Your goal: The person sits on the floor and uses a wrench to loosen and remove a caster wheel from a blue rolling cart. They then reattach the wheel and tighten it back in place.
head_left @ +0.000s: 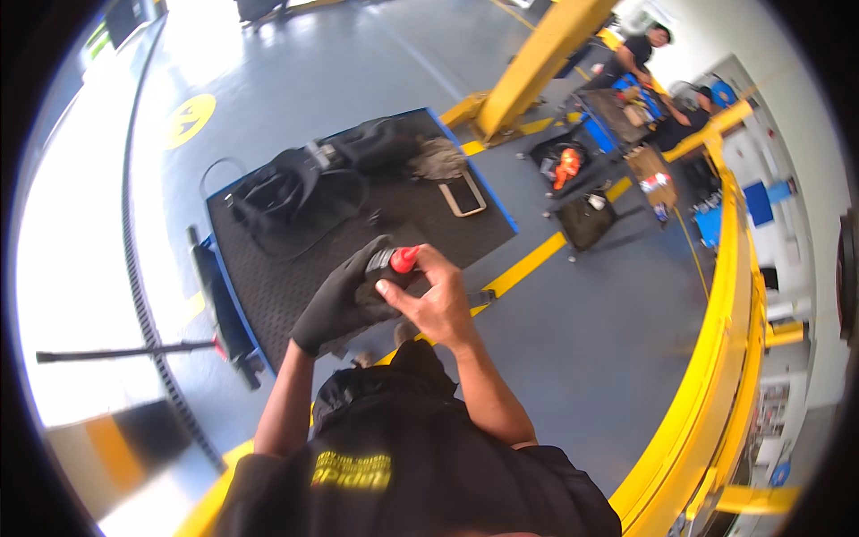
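Note:
My left hand point(344, 295), in a black glove, grips a small dark bottle point(379, 264) with a red cap point(404, 259). My bare right hand point(434, 304) closes on the same bottle, index finger at the red cap and thumb lower on the body. Both hands are over the near part of a blue-edged cart with a black textured top point(268, 295). Beyond them on the cart lie black bags and straps point(304, 179), a crumpled brown rag point(438, 157) and a phone point(462, 195).
Yellow lift post point(528, 72) behind the cart; yellow rail point(725, 340) curving along my right. A dark jack point(228, 331) with long handle stands left. Wheeled trays point(586, 224) sit right. Two co-workers point(626, 63) are at a tool cart point(617, 116), upper right.

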Demonstrator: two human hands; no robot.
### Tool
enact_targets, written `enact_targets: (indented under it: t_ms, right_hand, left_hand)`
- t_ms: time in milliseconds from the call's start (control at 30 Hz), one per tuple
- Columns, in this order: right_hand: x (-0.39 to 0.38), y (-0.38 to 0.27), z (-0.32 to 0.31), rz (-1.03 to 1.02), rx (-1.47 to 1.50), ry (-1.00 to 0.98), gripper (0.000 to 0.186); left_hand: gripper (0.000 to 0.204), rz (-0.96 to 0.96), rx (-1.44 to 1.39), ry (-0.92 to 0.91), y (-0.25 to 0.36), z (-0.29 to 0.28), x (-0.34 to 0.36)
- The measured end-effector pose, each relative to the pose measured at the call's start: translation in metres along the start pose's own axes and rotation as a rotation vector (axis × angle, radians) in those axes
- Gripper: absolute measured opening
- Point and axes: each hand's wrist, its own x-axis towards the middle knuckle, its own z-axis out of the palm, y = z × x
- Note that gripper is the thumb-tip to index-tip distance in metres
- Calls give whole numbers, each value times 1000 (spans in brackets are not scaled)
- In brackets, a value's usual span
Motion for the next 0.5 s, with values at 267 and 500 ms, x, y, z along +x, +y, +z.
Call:
enact_targets:
  t_ms: [267,500]
  right_hand:
    - [48,12,15,-63,59,-165,51]
    - [172,137,-20,-154,-523,-77,59]
  left_hand:
    - [34,-288,-295,528,-19,-42,-34]
    - [27,-484,-320,954,-34,-92,-22]
